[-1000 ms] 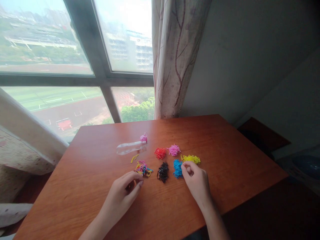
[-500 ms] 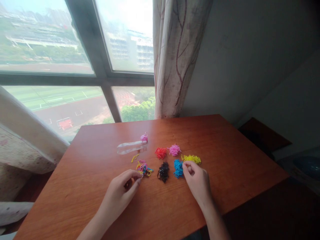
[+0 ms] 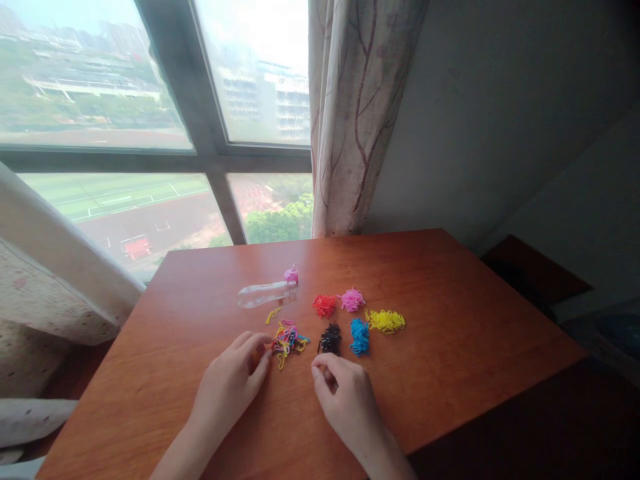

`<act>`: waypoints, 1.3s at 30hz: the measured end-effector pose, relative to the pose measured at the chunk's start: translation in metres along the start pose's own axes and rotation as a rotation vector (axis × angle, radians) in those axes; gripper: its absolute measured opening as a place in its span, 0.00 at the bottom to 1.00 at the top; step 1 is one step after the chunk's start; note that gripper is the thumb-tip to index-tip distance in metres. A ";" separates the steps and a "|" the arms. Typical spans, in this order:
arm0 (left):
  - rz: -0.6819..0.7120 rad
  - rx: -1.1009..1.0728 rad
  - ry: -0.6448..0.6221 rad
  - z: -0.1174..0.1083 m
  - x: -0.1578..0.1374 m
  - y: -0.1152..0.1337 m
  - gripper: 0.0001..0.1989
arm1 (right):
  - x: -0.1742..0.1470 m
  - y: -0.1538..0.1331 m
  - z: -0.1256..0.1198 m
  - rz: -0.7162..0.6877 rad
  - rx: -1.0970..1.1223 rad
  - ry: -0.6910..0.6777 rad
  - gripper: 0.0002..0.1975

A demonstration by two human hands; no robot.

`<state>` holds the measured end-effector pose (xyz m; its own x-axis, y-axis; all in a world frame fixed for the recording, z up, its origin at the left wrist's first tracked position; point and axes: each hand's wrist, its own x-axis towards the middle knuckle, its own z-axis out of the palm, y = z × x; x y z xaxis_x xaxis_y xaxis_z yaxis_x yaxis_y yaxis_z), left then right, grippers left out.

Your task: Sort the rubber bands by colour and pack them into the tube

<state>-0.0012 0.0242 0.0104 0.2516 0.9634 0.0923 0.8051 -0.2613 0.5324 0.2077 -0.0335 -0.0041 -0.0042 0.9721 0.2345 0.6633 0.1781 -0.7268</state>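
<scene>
A mixed pile of coloured rubber bands (image 3: 289, 339) lies in front of me on the wooden table. At its left edge is my left hand (image 3: 233, 377), with thumb and forefinger slightly apart and no band visible between them. My right hand (image 3: 347, 387) is pinched closed just in front of the black rubber bands (image 3: 330, 339). Whatever its fingertips hold, if anything, is too small to see. Blue rubber bands (image 3: 359, 337) are heaped right of the black ones, with yellow rubber bands (image 3: 386, 321) beyond. Red rubber bands (image 3: 325, 306) and pink rubber bands (image 3: 352, 300) form the back heaps.
Behind the mixed pile lies a clear plastic bag or container (image 3: 265, 294) with a pink piece (image 3: 291, 274) at its end. A few yellow bands (image 3: 273, 315) are loose nearby. The table (image 3: 450, 333) meets a window and curtain (image 3: 345, 133) at the back.
My right hand has moved left and nearer me, from the blue heap to the black one. My left hand has drawn back slightly, its fingertips parting. A yellow band now shows at the mixed pile's near edge.
</scene>
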 end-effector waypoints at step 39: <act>0.089 0.152 -0.079 0.009 0.001 -0.002 0.13 | -0.010 -0.008 0.015 -0.093 -0.060 -0.083 0.07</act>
<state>0.0025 0.0254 0.0021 0.3619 0.9300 0.0639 0.8483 -0.3570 0.3911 0.1917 -0.0422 -0.0105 -0.1278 0.9616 0.2429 0.7010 0.2608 -0.6638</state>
